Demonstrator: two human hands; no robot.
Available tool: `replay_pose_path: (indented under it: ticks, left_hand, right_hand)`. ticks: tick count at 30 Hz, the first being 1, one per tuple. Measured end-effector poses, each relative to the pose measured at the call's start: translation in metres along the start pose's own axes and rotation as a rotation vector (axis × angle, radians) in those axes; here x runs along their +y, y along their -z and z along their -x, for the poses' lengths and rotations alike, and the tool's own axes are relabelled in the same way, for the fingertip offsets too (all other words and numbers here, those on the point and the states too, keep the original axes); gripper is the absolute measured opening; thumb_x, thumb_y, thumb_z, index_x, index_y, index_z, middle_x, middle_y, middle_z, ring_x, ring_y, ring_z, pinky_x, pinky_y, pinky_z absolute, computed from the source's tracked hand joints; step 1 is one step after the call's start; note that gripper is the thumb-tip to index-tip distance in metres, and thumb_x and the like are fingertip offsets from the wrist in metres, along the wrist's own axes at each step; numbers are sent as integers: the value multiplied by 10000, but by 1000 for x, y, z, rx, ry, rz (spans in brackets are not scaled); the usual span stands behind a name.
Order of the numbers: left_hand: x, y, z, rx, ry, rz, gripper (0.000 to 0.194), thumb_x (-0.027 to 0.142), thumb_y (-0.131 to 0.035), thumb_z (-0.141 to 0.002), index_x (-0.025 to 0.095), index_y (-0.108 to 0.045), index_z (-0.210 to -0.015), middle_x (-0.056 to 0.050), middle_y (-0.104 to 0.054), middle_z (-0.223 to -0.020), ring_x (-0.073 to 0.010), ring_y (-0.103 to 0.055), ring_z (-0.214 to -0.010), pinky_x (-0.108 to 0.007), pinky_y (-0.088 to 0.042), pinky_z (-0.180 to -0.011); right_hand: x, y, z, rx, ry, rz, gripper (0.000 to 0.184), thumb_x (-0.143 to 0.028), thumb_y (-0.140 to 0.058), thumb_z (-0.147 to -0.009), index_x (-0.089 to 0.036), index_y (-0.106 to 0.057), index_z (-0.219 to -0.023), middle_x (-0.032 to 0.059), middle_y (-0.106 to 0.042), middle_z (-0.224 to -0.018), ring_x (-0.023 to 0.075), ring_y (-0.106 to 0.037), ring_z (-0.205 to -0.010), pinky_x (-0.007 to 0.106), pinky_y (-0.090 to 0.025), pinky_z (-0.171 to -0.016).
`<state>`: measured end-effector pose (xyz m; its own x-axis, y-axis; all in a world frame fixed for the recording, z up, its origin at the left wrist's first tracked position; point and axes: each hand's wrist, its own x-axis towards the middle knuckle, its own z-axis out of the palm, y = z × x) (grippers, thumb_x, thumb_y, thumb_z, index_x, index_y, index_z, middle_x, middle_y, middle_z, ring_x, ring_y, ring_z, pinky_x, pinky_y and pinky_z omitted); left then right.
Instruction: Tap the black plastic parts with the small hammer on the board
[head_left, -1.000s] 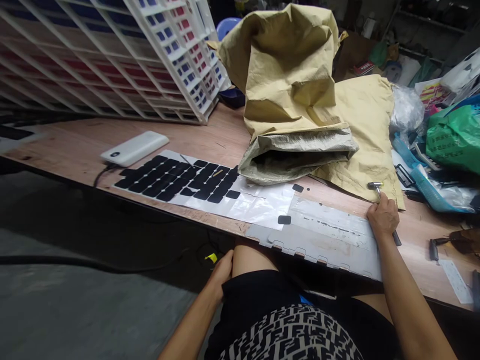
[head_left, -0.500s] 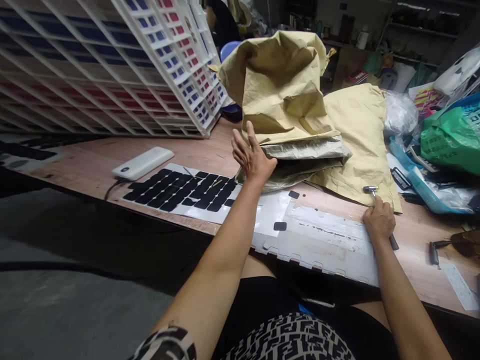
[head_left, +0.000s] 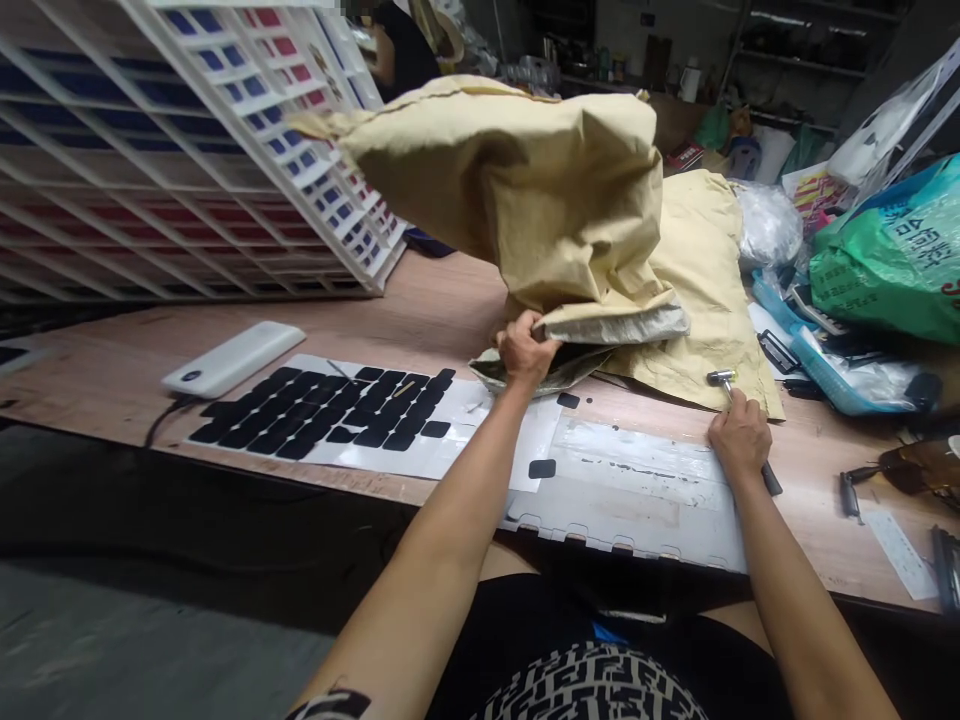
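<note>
My left hand (head_left: 527, 352) is closed on the mouth edge of a yellow-brown paper sack (head_left: 577, 200) with a silvery grey lining. The sack's upper part is folded over and its mouth faces me, with a dark inside; its contents are hidden. My right hand (head_left: 741, 435) wraps round the dark handle of a small hammer (head_left: 722, 378), whose metal head points away from me. That hand rests by a grey-white board (head_left: 645, 490). A white sheet with rows of black rounded pads (head_left: 300, 405) lies to the left of my left hand.
A large white plastic crate (head_left: 367, 270) stands at the left. Near it lies a white oblong device (head_left: 234, 358) with a cable. A blue basket (head_left: 840, 375) and green bag (head_left: 892, 260) crowd the right side. Another person (head_left: 405, 45) is at the back.
My left hand has gone from spread fingers to a closed grip on the sack's edge. The sack's upper part has swung out to the left. My right hand keeps the hammer.
</note>
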<state>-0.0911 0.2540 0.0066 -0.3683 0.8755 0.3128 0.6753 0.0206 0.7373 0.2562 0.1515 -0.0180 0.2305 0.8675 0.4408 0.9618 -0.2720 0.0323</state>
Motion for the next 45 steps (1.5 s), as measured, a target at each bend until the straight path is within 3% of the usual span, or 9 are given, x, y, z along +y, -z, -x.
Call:
replay_pose_path:
  ticks: [4, 9, 14, 17, 19, 25, 30, 35, 45]
  left_hand:
    - [-23, -14, 38, 9, -124, -68, 259, 284, -720, -639, 190, -669, -875, -64, -728, -928, -282, -642, -972, -378, -434, -935]
    - [-31, -20, 46, 0, -208, -69, 233, 291, -698, -642, 191, -679, -852, -79, -731, -908, -293, -659, -961, -368, -475, -890]
    - [-28, -20, 46, 37, -234, -103, 291, 334, -723, -618, 187, -679, -866, -99, -727, -924, -321, -648, -990, -402, -465, -925]
    - [-26, -19, 47, 39, -238, -131, 311, 360, -715, -624, 189, -677, -881, -106, -719, -958, -339, -632, -1025, -439, -441, -967]
    - [-24, -18, 47, 31, -242, -135, 325, 363, -715, -627, 186, -675, -897, -114, -711, -979, -349, -621, -1044, -457, -429, -983]
    - [-15, -12, 47, 81, -164, -109, 414, 341, -743, -639, 189, -683, -1019, -146, -672, -1114, -399, -561, -1139, -527, -386, -1024]
    - [-14, -8, 45, 346, 64, -56, 895, 404, -727, -693, 126, -401, -1479, -224, -390, -1517, -432, -322, -1410, -579, -239, -1156]
    - [-16, -8, 43, 320, 111, -10, 1038, 493, -708, -711, 92, -254, -1553, -242, -289, -1573, -442, -232, -1459, -582, -175, -1194]
    - [-20, -12, 45, 206, 55, -73, 833, 420, -709, -675, 151, -478, -1429, -200, -433, -1506, -460, -279, -1434, -610, -156, -1193]
  right_hand:
    - [-1, 0, 2, -19, -12, -8, 450, -250, -436, -926, -155, -522, -1357, 132, -576, -1040, 267, -529, -985, 347, -397, -783]
    - [-1, 18, -3, -156, -54, -4, 483, -252, -443, -920, -171, -512, -1391, 159, -580, -1098, 302, -529, -1059, 410, -415, -854]
    - [-18, 54, -52, -180, -70, -161, 537, -489, -587, -863, -215, -591, -1324, 171, -491, -1316, 360, -450, -1236, 535, -375, -1011]
    - [-60, 72, -102, -58, 102, -503, 861, -647, -699, -730, -190, -485, -1429, 163, -505, -1317, 339, -439, -1275, 496, -394, -1051]
    - [-99, 79, -136, -18, 164, -762, 924, -663, -754, -654, -185, -493, -1401, 145, -538, -1295, 308, -498, -1210, 465, -446, -1010]
    - [-202, 89, -195, 14, 153, -1345, 452, -562, -705, -732, -159, -606, -912, 13, -629, -841, 174, -582, -829, 305, -538, -714]
    - [-233, 139, -175, 160, 444, -1406, 350, -534, -604, -867, -193, -573, -794, -4, -563, -787, 178, -588, -839, 289, -525, -665]
    - [-230, 184, -125, 355, 523, -1412, 331, -557, -581, -893, -233, -601, -825, 15, -574, -818, 191, -589, -844, 304, -523, -708]
    - [-175, 153, -94, 437, 398, -1599, 326, -546, -606, -838, -248, -662, -957, 33, -629, -884, 253, -642, -958, 392, -558, -799]
